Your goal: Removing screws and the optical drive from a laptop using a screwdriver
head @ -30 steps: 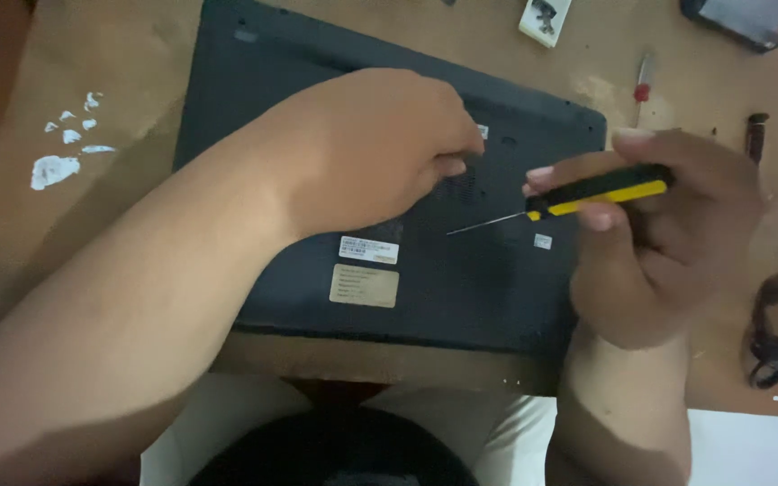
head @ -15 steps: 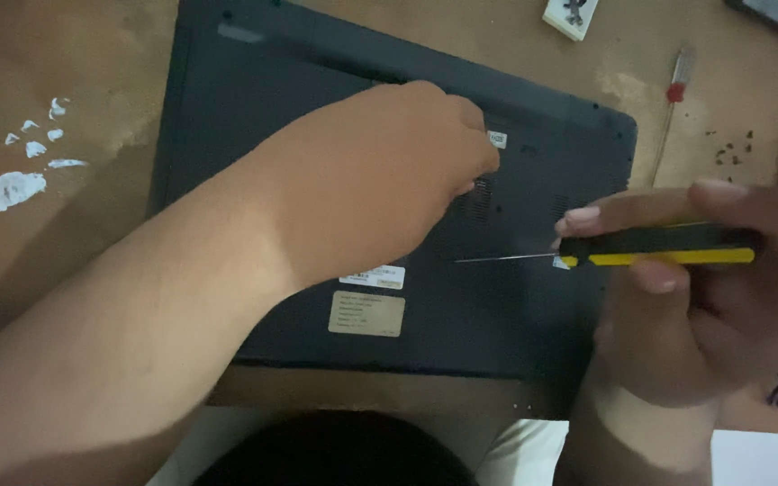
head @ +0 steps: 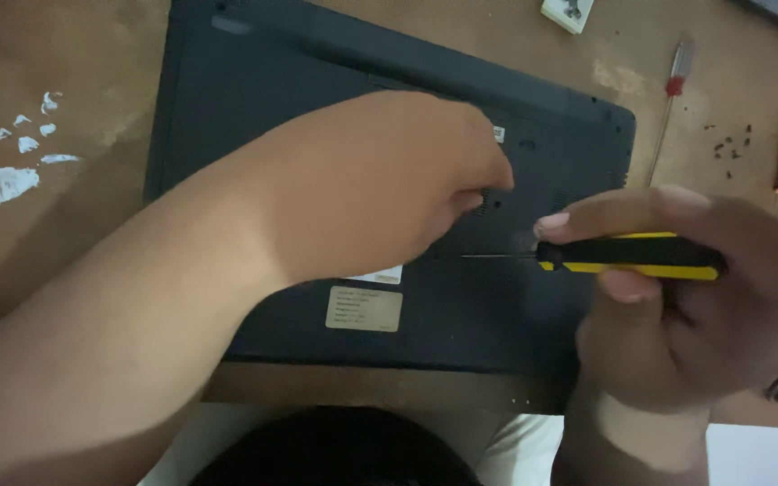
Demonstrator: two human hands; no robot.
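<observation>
It looked like a repair bench: a scuffed wooden desk strewn with spare screwdrivers and loose screws.

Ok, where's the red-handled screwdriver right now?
In the head view, the red-handled screwdriver lies untouched on the wooden table, upper right, just beyond the laptop corner and left of the scattered small screws.

Laptop base: matt dark plastic. Screwdriver: glossy plastic handle, thin metal shaft. Surface: worn wood.
</observation>
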